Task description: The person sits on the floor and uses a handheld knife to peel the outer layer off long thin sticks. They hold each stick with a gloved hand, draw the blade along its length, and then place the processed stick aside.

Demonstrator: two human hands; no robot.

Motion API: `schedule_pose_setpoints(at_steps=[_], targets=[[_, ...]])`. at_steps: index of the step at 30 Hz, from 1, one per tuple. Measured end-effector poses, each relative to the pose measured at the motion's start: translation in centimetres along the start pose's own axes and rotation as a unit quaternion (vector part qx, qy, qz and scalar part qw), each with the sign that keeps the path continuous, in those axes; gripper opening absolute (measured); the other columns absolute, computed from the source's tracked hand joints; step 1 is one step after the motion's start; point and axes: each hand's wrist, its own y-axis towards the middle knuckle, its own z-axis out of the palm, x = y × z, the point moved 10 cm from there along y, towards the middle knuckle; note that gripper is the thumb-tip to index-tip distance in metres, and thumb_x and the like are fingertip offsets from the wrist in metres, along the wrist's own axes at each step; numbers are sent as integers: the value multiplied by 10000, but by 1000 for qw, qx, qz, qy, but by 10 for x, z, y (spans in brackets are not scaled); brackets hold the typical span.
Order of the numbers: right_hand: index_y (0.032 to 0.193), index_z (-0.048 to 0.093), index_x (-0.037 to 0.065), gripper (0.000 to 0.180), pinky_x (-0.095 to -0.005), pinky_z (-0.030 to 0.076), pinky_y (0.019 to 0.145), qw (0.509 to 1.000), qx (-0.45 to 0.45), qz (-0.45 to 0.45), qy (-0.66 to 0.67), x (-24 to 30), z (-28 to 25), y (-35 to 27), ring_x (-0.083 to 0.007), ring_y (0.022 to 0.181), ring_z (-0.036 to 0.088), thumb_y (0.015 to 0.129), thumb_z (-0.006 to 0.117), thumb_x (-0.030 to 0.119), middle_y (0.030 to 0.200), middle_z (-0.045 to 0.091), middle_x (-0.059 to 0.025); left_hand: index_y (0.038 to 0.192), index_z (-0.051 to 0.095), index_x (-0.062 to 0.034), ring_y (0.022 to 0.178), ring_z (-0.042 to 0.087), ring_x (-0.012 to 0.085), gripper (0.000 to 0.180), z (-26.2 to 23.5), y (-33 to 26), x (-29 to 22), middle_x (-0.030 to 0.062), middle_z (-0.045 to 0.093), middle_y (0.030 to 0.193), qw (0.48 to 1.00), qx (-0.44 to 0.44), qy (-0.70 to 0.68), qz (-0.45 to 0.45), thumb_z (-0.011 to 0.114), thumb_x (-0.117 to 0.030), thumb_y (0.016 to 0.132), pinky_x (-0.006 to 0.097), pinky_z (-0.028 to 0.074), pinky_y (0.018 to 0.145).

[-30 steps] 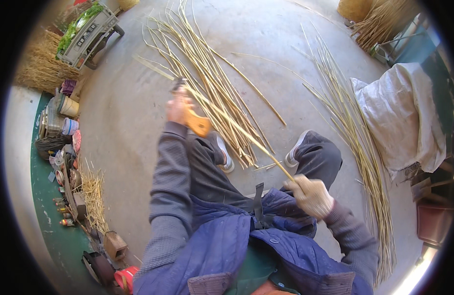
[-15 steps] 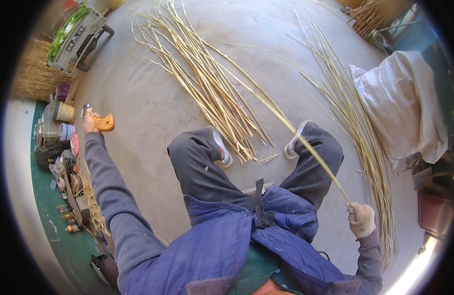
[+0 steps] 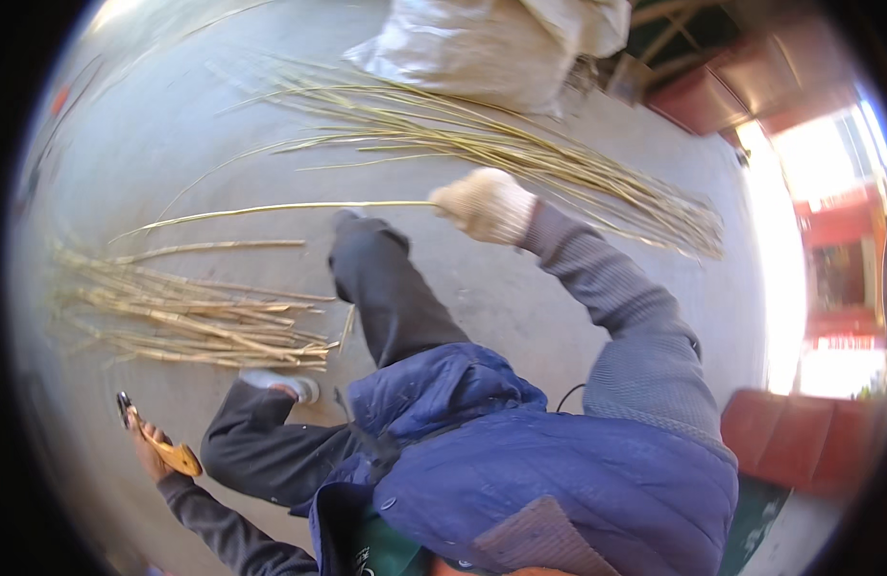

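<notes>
My right hand [image 3: 487,204], in a cream knitted glove, is closed around one end of a long thin stick [image 3: 299,205]. The stick stretches left past my right knee, its far tip thinning out above the floor. Out at the lower left, my bare left hand [image 3: 151,451] grips a tool with an orange-brown wooden handle [image 3: 181,459] and a dark metal end; its exact kind is unclear. Between the hands, a bundle of cut sticks [image 3: 213,322] lies on the floor by my left foot. Beyond my right hand lies another bundle of greener, thinner sticks [image 3: 520,144].
A large white woven sack [image 3: 463,48] stands behind the greener bundle. Dark red padded seats [image 3: 698,96] are at the upper right, with another red seat [image 3: 799,437] at the lower right. Bright light enters from the right.
The view has turned far to the right. My right hand still holds the stick, now farther from my body with the arm raised. My left hand keeps the wooden-handled tool.
</notes>
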Motion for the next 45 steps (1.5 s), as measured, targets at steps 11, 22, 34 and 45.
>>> schedule_pose_setpoints(at_steps=[11,22,34,45], targets=[[1083,723,121,170,-429,599,790,991,77,104,-18,-60,100,34,-306,957,771,930,651,136,981,783,-104,1071,677,-196,486,416,25,240,147,13,66,-96,467,671,988,51,131,-67,706,-433,1052,183,358,429],[816,759,196,123,-469,508,592,915,121,300,-242,-212,147,-20,-277,800,746,881,664,153,848,769,-75,1215,718,-118,568,463,58,321,204,-19,87,-55,490,743,967,94,229,-60,706,-391,1046,208,395,500],[1222,737,50,340,-426,547,1013,956,77,263,104,-80,57,196,-338,1198,701,1008,654,300,1257,744,-194,1113,614,-44,511,573,84,281,265,-67,65,11,604,712,960,138,241,31,673,-316,1077,239,486,468],[1274,731,7,439,-306,581,917,730,279,38,622,263,134,318,-163,1025,714,992,791,338,1123,757,-96,1091,623,9,731,705,216,393,273,-73,45,136,692,848,907,157,357,158,789,-328,977,374,555,658]])
